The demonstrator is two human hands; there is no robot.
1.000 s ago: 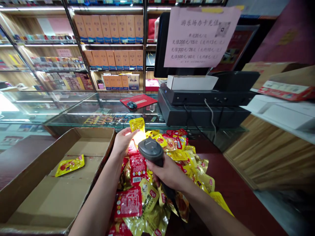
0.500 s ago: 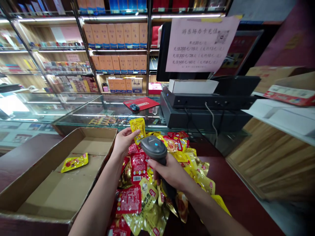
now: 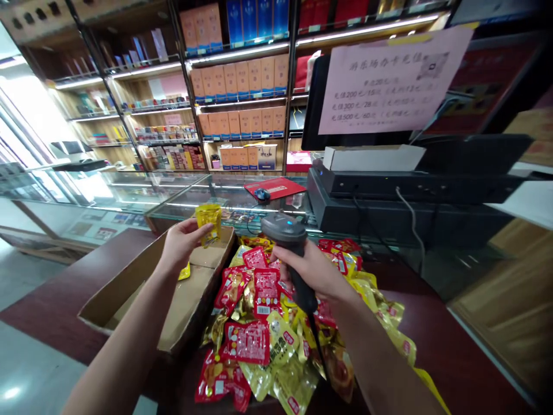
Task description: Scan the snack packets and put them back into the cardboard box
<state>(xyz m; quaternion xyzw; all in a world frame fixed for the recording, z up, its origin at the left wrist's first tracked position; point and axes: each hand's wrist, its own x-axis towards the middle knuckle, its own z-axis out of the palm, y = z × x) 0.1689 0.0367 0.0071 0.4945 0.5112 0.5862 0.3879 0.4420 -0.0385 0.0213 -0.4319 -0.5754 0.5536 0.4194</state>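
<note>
Left hand [image 3: 182, 245] shifted yellow pkt [image 3: 208, 223] left (over carton [image 3: 185, 305]).

The snack packets [image 3: 253, 343] are glossy foil, the box [image 3: 190, 305] matt corrugated cardboard, the barcode scanner [image 3: 283, 228] dull plastic.

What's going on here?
A person holds a yellow snack packet in the left hand, just above a cardboard box, and grips a corded barcode scanner in the right hand. A heap of red and yellow snack packets lies beside the box on the dark red counter, and another yellow packet lies inside the box.
</note>
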